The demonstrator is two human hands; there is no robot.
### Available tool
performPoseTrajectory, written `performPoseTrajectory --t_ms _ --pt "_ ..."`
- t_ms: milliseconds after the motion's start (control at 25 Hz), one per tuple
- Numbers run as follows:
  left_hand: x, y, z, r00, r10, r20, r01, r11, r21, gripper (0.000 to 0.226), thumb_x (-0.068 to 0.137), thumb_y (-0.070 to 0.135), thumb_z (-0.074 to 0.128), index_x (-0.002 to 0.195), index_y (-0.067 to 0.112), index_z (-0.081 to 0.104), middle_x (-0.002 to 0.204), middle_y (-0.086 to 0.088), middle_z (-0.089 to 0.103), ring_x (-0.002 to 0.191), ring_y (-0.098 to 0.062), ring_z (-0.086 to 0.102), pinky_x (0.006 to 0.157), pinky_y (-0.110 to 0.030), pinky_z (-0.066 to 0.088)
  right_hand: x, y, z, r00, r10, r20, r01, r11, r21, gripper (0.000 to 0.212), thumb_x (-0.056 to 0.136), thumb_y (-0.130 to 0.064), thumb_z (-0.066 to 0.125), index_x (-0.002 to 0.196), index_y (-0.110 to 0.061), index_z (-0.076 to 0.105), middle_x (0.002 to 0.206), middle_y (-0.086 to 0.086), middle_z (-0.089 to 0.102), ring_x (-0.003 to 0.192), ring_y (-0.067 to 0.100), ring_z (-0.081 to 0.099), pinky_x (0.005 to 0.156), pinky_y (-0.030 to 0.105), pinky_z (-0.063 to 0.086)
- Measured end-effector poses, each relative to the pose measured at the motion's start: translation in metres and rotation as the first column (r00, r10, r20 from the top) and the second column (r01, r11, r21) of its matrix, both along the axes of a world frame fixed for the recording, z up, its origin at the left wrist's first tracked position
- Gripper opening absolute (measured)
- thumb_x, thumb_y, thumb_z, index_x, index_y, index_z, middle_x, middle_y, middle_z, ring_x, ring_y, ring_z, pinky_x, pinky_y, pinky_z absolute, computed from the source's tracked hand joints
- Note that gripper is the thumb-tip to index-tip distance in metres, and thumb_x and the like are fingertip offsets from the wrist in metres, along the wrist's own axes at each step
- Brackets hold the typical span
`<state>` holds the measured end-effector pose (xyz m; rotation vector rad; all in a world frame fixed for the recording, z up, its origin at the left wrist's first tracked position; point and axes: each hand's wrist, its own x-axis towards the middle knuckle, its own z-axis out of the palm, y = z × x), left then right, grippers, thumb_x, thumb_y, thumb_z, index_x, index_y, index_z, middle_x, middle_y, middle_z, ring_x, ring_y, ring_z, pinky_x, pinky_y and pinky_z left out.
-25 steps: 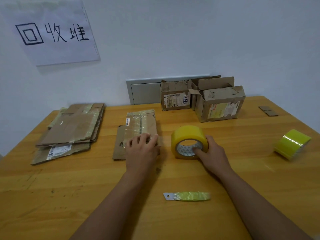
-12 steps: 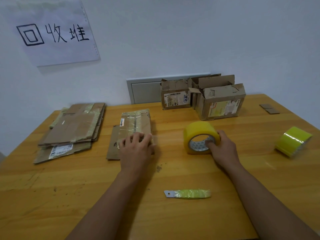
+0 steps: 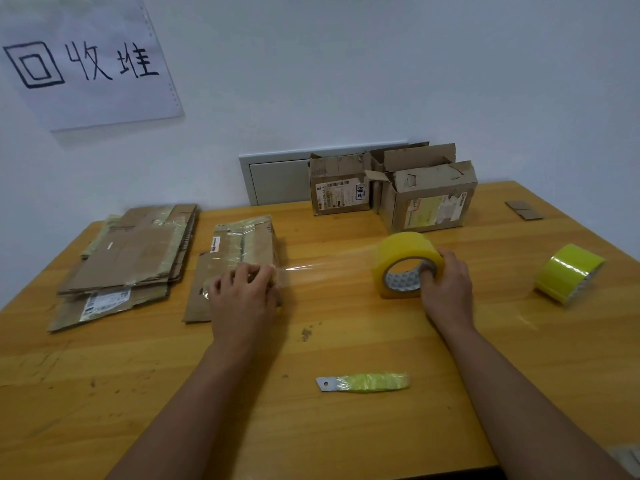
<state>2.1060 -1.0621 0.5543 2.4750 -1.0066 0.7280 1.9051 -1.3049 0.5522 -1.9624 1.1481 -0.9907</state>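
Logging near to far: wrapped blade lies on the surface, nearer than the tape roll. Right hand grips the roll, fingers in its core. Left of the roll, left hand presses the flattened carton; tape strip runs left-right between.

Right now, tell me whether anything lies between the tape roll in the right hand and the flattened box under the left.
Nothing visible blocks it. Only the stretched strip of clear tape spans the table between tape roll and flattened box. The wrapped blade lies nearer the person, off that line.
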Motion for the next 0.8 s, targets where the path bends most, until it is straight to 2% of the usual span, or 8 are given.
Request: performPoseTrajectory --t_ms 200,320,440,520,560,640,720,800 --pt "0.002 0.000 0.000 1.000 -0.025 -0.015 0.026 0.999 0.029 0.023 0.089 0.036 0.067 0.109 0.027 0.063 0.111 -0.003 0.062 0.105 -0.029 0.057 0.089 -0.045 0.038 -0.001 0.004 0.004 1.000 -0.006 0.000 0.006 0.998 0.059 0.059 0.095 -0.027 0.062 0.146 -0.014 0.035 0.139 0.018 0.040 0.117 0.038 0.047 0.079 0.032 0.034" --pt "0.002 0.005 0.000 0.998 -0.057 -0.024 0.058 0.998 0.014 0.026 0.091 0.034 0.065 0.115 0.026 0.062 0.114 -0.004 0.062 0.107 -0.030 0.056 0.091 -0.047 0.038 -0.007 0.011 0.010 0.998 -0.051 0.039 0.049 0.998 0.041 0.072 0.086 -0.018 0.071 0.143 -0.013 0.027 0.139 0.018 0.033 0.100 0.028 0.046 0.069 0.031 0.037" --pt "0.001 0.005 0.002 0.997 -0.069 -0.040 0.070 0.998 0.008 0.027 0.091 0.031 0.065 0.118 0.026 0.062 0.117 -0.005 0.062 0.109 -0.031 0.057 0.093 -0.048 0.038 -0.010 0.030 0.018 0.974 0.030 0.223 -0.008 0.995 -0.100 0.047 0.082 -0.004 0.067 0.120 -0.011 0.041 0.105 0.008 0.045 0.080 0.013 0.043 0.062 0.028 0.039" --pt "0.000 0.006 0.002 0.996 -0.071 -0.053 0.072 0.997 0.015 0.028 0.092 0.032 0.063 0.119 0.027 0.060 0.118 -0.005 0.061 0.111 -0.031 0.056 0.095 -0.048 0.038 -0.016 0.044 0.021 0.939 0.297 0.173 -0.275 0.951 -0.138 0.024 0.083 -0.007 0.064 0.100 -0.018 0.051 0.081 0.001 0.049 0.066 0.004 0.045 0.058 0.017 0.039" --pt "0.000 0.006 0.002 0.996 -0.075 -0.057 0.076 0.997 0.017 0.028 0.092 0.032 0.062 0.120 0.027 0.060 0.119 -0.005 0.061 0.111 -0.031 0.056 0.096 -0.047 0.037 -0.020 0.052 0.023 0.880 0.472 0.056 -0.464 0.878 -0.120 0.014 0.083 -0.014 0.064 0.092 -0.021 0.056 0.076 0.000 0.053 0.065 0.004 0.048 0.058 0.015 0.039" --pt "0.000 0.008 0.002 0.994 -0.080 -0.068 0.081 0.997 0.012 0.030 0.092 0.032 0.061 0.122 0.027 0.060 0.121 -0.005 0.061 0.113 -0.031 0.055 0.097 -0.047 0.037 -0.026 0.066 0.030 0.644 0.736 -0.207 -0.736 0.671 0.095 0.007 0.085 -0.029 0.069 0.085 -0.026 0.062 0.078 -0.002 0.059 0.069 0.004 0.052 0.063 0.023 0.044" --pt "-0.001 0.009 0.002 0.993 -0.077 -0.084 0.078 0.997 0.008 0.032 0.093 0.032 0.061 0.125 0.027 0.060 0.122 -0.004 0.060 0.115 -0.030 0.054 0.100 -0.046 0.036 -0.030 0.074 0.035 0.386 0.816 -0.431 -0.779 0.538 0.322 0.018 0.083 -0.042 0.074 0.090 -0.027 0.065 0.086 -0.008 0.060 0.079 0.003 0.052 0.072 0.028 0.047" --pt "-0.002 0.008 0.003 0.992 -0.081 -0.099 0.081 0.997 -0.001 0.032 0.093 0.030 0.061 0.125 0.026 0.061 0.123 -0.005 0.060 0.116 -0.031 0.053 0.101 -0.047 0.035 -0.030 0.082 0.037 0.219 0.779 -0.588 -0.773 0.506 0.383 0.028 0.082 -0.048 0.072 0.097 -0.028 0.062 0.093 -0.012 0.054 0.088 0.003 0.046 0.076 0.025 0.043"
